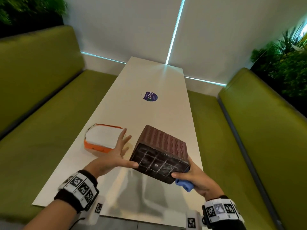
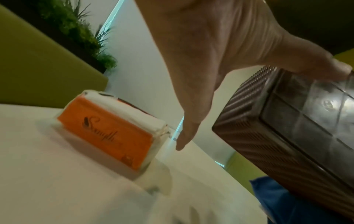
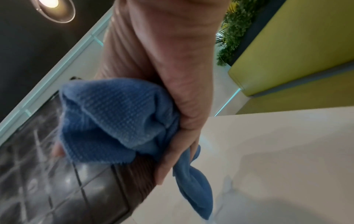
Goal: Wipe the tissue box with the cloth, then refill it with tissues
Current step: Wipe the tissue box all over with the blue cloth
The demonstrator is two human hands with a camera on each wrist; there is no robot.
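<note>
Head view: box looks rigid and light, tilted up, best held by its edges. Left hand is spread, thumb on a corner; right hand grips cloth against the opposite edge.

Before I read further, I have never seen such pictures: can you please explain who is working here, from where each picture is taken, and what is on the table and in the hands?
No machine works here: a person uses two bare hands, wearing cameras on the head and on each wrist. The wide picture comes from the head; the two close ones look along each hand.

On the white table lies an orange tissue pack. The brown tissue box is tilted, with its gridded underside facing the head camera. The left hand has spread fingers, and its thumb touches the box's edge. The right hand holds the box's other corner together with a bunched blue cloth.
</note>
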